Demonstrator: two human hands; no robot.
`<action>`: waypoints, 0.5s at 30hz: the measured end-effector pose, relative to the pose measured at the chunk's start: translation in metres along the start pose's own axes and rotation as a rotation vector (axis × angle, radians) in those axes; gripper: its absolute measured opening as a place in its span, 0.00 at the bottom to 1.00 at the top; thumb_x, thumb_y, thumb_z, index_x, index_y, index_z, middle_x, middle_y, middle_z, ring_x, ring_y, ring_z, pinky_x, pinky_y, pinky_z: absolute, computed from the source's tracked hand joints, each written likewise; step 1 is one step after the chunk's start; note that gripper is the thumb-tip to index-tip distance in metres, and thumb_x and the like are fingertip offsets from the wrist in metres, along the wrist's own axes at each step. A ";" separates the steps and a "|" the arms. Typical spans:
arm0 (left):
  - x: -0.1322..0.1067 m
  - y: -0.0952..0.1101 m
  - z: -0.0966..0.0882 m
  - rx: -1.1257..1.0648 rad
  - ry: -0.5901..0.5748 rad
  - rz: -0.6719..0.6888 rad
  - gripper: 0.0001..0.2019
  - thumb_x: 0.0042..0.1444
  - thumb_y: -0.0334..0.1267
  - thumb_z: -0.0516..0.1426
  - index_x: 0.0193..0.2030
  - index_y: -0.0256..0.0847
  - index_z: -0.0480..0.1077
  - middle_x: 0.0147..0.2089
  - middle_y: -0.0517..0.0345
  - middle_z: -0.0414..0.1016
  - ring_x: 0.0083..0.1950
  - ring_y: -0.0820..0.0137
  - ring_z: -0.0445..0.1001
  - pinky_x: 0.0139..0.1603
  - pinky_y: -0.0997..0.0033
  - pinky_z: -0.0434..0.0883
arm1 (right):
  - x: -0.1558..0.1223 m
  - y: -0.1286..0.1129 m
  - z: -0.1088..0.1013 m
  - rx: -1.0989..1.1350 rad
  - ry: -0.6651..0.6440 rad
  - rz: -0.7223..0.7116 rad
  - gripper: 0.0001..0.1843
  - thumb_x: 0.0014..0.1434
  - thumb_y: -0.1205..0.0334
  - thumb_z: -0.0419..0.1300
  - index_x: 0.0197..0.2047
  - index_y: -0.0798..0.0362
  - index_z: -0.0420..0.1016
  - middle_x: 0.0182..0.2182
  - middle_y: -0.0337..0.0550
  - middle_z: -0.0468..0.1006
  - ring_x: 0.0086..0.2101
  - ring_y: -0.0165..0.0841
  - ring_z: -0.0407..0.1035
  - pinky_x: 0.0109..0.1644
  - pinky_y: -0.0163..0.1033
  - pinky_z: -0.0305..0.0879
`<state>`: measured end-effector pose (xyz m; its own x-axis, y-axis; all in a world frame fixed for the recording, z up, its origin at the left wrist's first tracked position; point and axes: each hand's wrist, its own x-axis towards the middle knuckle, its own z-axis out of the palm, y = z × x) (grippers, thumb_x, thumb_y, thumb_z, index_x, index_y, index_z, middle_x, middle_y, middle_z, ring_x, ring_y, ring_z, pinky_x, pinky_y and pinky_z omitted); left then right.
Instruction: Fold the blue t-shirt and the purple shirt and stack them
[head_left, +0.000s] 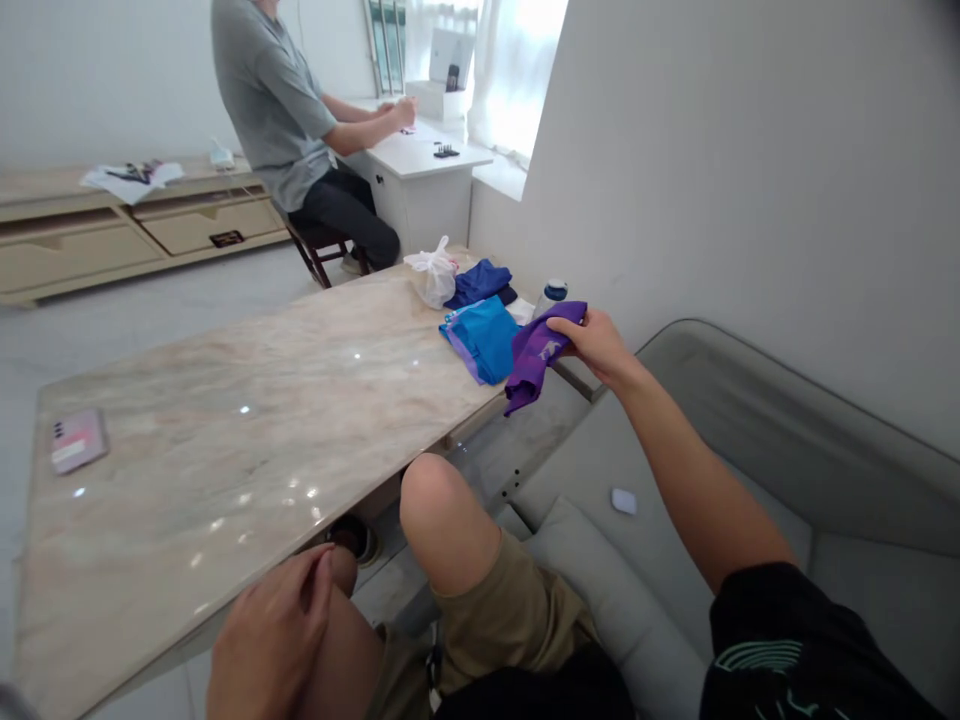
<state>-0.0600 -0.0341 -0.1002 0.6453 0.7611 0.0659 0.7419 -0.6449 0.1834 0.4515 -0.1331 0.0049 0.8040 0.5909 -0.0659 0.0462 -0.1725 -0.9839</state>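
My right hand (pixel 592 343) reaches out to the far end of the marble table (pixel 225 420) and grips a purple garment (pixel 536 355), which hangs over the table's edge. Beside it lies a folded light-blue garment (pixel 482 336), with a dark-blue one (pixel 480 283) behind it. My left hand (pixel 274 630) rests on my left knee near the table's front edge, fingers curled, nothing visible in it.
A white plastic bag (pixel 433 272) and a small jar (pixel 553 293) sit by the clothes. A pink phone (pixel 77 439) lies at the table's left. I sit on a grey sofa (pixel 675 480). A person in a grey shirt (pixel 277 100) sits at a white desk (pixel 427 160) beyond.
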 end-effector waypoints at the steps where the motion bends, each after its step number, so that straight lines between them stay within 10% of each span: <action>1: 0.002 0.002 -0.001 0.010 -0.008 -0.019 0.24 0.75 0.50 0.47 0.50 0.43 0.83 0.46 0.49 0.89 0.44 0.53 0.84 0.47 0.57 0.74 | 0.005 0.004 -0.003 -0.010 0.031 0.029 0.13 0.56 0.61 0.76 0.40 0.55 0.79 0.32 0.43 0.84 0.31 0.36 0.80 0.33 0.38 0.83; 11: 0.010 0.021 -0.011 0.005 0.037 -0.045 0.24 0.73 0.47 0.47 0.45 0.42 0.84 0.43 0.48 0.88 0.42 0.54 0.85 0.50 0.57 0.76 | 0.107 0.012 0.011 0.106 0.126 -0.138 0.19 0.58 0.52 0.74 0.44 0.51 0.74 0.35 0.37 0.81 0.33 0.31 0.78 0.34 0.35 0.83; 15: 0.015 0.020 -0.010 -0.004 0.039 -0.088 0.23 0.73 0.46 0.48 0.44 0.43 0.84 0.42 0.49 0.88 0.43 0.54 0.85 0.49 0.58 0.77 | 0.110 0.048 0.028 0.124 0.229 0.075 0.18 0.57 0.53 0.72 0.44 0.49 0.72 0.37 0.37 0.81 0.31 0.30 0.77 0.32 0.33 0.80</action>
<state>-0.0375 -0.0353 -0.0852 0.5702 0.8168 0.0874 0.7946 -0.5754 0.1938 0.5251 -0.0542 -0.0546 0.9163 0.3840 -0.1137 -0.0802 -0.1024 -0.9915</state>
